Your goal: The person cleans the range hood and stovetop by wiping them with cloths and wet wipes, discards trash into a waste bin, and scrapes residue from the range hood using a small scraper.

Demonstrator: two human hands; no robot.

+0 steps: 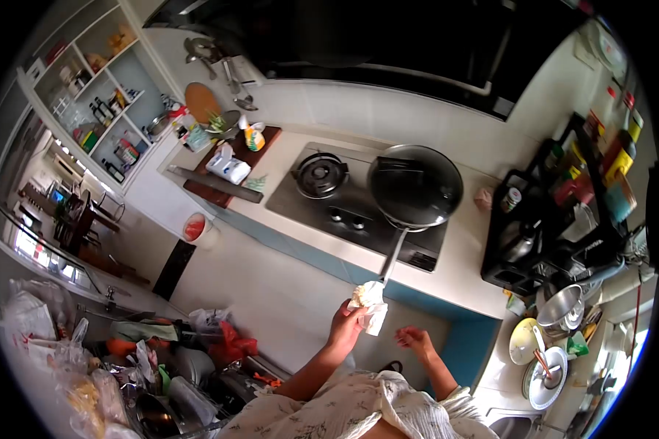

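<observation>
A crumpled white cloth or tissue [373, 316] is held by my left hand [346, 324], whose fingers are wrapped round it. It overlaps the end of the pan's long handle [394, 256]; whether they touch is unclear. My right hand [414, 340] is a little to the right, lower than the counter front, its fingers partly curled, and I cannot make out anything in it. The wok with a glass lid [415, 186] sits on the right burner of the steel stove [291, 197]. The left burner [321, 175] has nothing on it.
A wooden board [265, 143] holds a spray bottle [253, 137] and a white packet [228, 168]. At right are a black rack [494, 256], bowls and a plate [545, 391]. A bin [200, 231] stands on the floor; bags [33, 314] and pots crowd the lower left.
</observation>
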